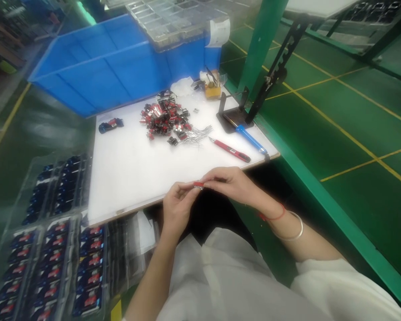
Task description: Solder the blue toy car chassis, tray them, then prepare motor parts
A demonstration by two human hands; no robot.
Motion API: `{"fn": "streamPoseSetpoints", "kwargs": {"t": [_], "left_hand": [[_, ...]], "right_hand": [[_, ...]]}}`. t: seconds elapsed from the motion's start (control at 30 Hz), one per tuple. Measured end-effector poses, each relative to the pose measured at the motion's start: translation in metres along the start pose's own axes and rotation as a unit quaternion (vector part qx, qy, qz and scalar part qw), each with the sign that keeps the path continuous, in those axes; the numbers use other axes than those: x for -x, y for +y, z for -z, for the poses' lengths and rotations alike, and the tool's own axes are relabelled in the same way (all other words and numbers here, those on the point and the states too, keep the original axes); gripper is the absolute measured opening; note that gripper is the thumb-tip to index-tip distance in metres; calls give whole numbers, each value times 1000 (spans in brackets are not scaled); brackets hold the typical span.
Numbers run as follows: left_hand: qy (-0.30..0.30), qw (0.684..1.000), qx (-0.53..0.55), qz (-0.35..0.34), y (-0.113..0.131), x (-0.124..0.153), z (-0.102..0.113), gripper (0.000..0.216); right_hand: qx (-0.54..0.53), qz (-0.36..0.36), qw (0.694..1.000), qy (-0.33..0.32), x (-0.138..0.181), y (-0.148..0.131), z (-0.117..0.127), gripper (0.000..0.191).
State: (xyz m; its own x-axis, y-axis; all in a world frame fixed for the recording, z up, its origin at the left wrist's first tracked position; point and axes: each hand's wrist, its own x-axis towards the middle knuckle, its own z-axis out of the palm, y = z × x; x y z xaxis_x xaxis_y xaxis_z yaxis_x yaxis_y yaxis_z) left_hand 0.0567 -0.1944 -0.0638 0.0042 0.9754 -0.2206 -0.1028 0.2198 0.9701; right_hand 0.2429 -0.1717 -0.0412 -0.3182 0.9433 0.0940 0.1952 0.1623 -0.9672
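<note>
Between my two hands, just over the table's front edge, is a small red and silver part [198, 183]. The fingertips of my left hand [179, 203] pinch its left end. My right hand [232, 183] closes thumb and fingers on its right end, covering some of it. On the white table [127, 178] beyond lies a heap of small red and black parts [163, 117], with thin silver wires [195, 136] beside it. A red craft knife [230, 150] rests close to my right hand, and a blue-handled soldering iron [252, 139] leans in its black stand [234, 118].
A blue and red toy car [111, 125] sits at the table's left. Behind stand blue bins [100, 80] topped by a divided tray [173, 24]. A yellow container [213, 91] is at the back right. Trays of blue and red pieces [53, 272] lie lower left. A green post [262, 40] rises at right.
</note>
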Motion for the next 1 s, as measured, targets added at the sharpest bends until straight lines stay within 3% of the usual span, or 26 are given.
{"fn": "streamPoseSetpoints", "kwargs": {"t": [0.13,0.27,0.4,0.67,0.83,1.0], "left_hand": [[2,1000,28,-2,0,1,-2,24],[8,999,49,0,4,3,-6,26],[17,997,73,13,7,6,-9,31],[-4,996,88,30,3,7,-8,34],[-50,996,74,-6,3,8,-3,28],[-85,991,-51,-90,6,6,11,47]], "right_hand": [[70,102,992,5,3,3,-3,15],[157,227,959,58,3,7,-10,17],[209,287,929,108,1,8,-17,16],[265,317,901,134,0,4,-21,22],[242,306,914,114,1,1,-19,21],[222,264,936,74,4,-2,-14,19]]}}
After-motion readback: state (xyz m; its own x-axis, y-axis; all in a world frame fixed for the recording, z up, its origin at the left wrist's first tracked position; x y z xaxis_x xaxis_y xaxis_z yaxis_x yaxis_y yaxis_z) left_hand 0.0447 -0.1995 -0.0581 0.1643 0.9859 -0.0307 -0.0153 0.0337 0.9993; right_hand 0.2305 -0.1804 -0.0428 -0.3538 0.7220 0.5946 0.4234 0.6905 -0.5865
